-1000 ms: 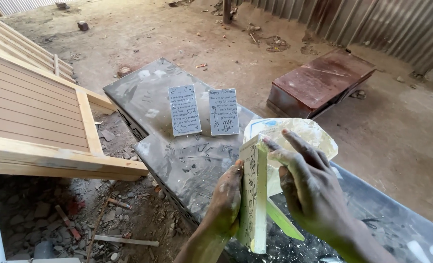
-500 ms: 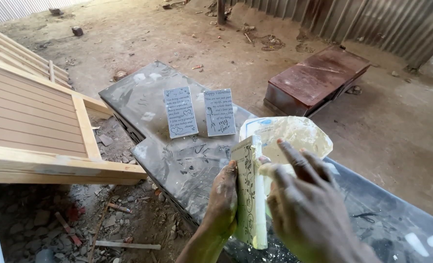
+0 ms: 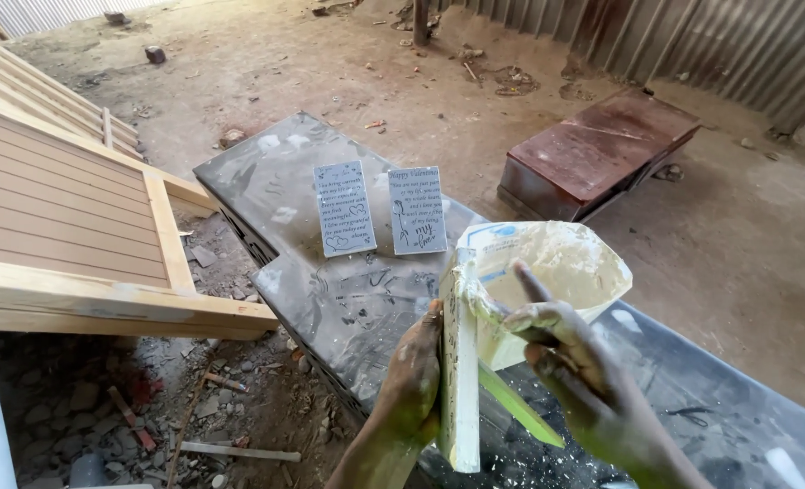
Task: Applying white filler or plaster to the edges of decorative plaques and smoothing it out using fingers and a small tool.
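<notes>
Behind the left hand (image 3: 413, 380), two grey engraved plaques (image 3: 381, 209) on the worktop (image 3: 266, 177).

Two bare hands and forearms, no sleeves or gloves. The left hand (image 3: 413, 380) and right hand (image 3: 572, 362) are smeared with pale, yellowish paste.

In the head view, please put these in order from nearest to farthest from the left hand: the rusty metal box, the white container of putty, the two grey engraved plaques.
From the left hand:
1. White container of putty, just to its right on the grey slab.
2. Two grey engraved plaques, farther up the slab.
3. Rusty metal box, on the dirt floor at upper right.
</notes>
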